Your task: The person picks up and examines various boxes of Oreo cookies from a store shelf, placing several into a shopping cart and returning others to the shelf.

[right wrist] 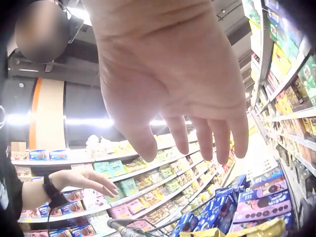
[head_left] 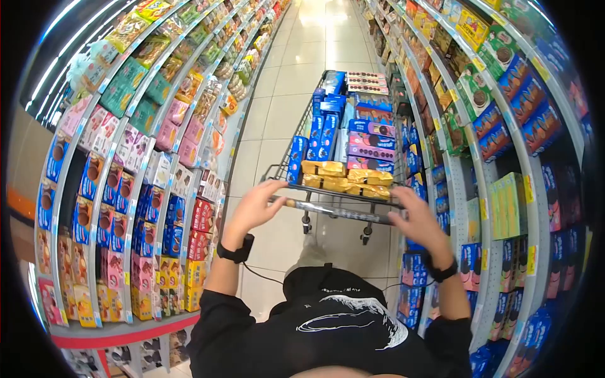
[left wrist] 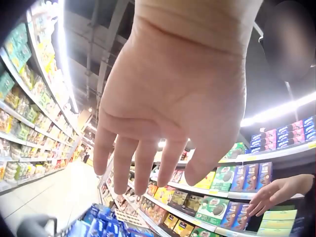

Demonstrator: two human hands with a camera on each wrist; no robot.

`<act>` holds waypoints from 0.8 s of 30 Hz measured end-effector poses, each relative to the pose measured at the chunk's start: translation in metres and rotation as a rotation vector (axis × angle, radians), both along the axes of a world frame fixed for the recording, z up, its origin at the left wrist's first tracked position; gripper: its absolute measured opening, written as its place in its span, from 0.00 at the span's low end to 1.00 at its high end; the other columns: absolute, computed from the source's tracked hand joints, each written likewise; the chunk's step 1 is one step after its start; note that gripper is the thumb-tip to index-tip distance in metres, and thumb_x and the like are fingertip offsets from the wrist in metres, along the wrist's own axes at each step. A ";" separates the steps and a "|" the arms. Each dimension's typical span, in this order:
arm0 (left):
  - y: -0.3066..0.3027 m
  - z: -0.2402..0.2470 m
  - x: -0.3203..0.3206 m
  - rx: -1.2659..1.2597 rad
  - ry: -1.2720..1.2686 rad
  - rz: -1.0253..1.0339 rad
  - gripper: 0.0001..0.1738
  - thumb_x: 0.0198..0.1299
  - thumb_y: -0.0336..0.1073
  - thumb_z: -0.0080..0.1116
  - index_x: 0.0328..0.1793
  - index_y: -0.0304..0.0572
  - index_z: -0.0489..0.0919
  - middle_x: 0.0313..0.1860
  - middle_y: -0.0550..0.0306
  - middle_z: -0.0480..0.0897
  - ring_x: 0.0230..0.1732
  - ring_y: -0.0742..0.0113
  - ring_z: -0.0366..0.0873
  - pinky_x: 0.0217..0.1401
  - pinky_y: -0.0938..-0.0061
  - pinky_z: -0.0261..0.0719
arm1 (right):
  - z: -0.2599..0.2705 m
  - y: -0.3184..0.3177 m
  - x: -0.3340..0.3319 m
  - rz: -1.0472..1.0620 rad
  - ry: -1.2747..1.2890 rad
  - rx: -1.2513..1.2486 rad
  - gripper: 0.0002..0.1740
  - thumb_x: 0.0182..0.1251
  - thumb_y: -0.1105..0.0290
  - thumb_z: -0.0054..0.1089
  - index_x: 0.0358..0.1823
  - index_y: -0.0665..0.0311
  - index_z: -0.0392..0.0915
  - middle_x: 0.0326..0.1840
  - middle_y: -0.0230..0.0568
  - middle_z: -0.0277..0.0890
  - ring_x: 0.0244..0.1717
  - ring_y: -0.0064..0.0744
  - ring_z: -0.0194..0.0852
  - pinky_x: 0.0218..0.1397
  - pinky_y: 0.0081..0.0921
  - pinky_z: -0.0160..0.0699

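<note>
A shopping cart (head_left: 288, 160) stands in front of the person, its dark handlebar (head_left: 340, 210) running crosswise below both hands. The left hand (head_left: 253, 206) is over the left end of the handlebar; its palm faces the camera in the left wrist view, fingers straight and holding nothing. Over the right end is the right hand (head_left: 417, 215), fingers extended and slightly spread, with no object in the palm in the right wrist view. Nearest the handlebar in the cart lie gold packets (head_left: 346, 179). Behind them are blue boxes (head_left: 323, 135) and pink-and-purple cookie boxes (head_left: 371, 151).
Shelves of snacks line both sides of the aisle, with blue cookie packs (head_left: 82, 219) on the left and green boxes (head_left: 508, 205) on the right. The cart is close to the right-hand shelf. Tiled floor (head_left: 277, 94) stretches ahead. Cables hang from both wrist cameras.
</note>
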State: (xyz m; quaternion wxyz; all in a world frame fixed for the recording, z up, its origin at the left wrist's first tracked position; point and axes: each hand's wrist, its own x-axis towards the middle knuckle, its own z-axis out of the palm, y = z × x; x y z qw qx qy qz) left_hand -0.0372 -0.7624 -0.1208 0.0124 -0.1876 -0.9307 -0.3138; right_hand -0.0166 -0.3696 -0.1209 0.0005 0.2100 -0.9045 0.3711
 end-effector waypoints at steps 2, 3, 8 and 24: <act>-0.038 0.016 -0.036 -0.056 -0.007 -0.065 0.19 0.62 0.37 0.59 0.57 0.37 0.79 0.51 0.45 0.82 0.52 0.45 0.80 0.57 0.61 0.77 | 0.017 -0.014 -0.031 0.004 0.009 -0.004 0.26 0.58 0.69 0.65 0.59 0.70 0.72 0.59 0.56 0.73 0.62 0.53 0.71 0.66 0.38 0.69; -0.057 0.018 -0.058 -0.063 -0.011 -0.085 0.19 0.62 0.37 0.59 0.57 0.37 0.79 0.51 0.45 0.82 0.52 0.45 0.80 0.57 0.61 0.77 | 0.032 -0.026 -0.049 0.004 -0.029 -0.007 0.27 0.59 0.68 0.65 0.60 0.69 0.71 0.59 0.57 0.73 0.61 0.54 0.71 0.66 0.37 0.69; -0.118 0.020 -0.161 -0.165 -0.071 -0.163 0.20 0.62 0.39 0.59 0.57 0.38 0.80 0.51 0.44 0.83 0.52 0.48 0.81 0.56 0.62 0.78 | 0.070 -0.069 -0.153 0.038 0.051 0.110 0.27 0.61 0.66 0.64 0.60 0.70 0.72 0.60 0.54 0.74 0.59 0.48 0.75 0.62 0.36 0.73; -0.002 -0.202 -0.324 -0.509 -0.466 -0.262 0.30 0.50 0.54 0.65 0.51 0.36 0.80 0.47 0.36 0.83 0.51 0.42 0.81 0.55 0.56 0.79 | -0.192 -0.186 -0.340 -0.379 -0.613 0.013 0.50 0.50 0.55 0.68 0.69 0.77 0.56 0.55 0.69 0.75 0.58 0.58 0.76 0.60 0.41 0.75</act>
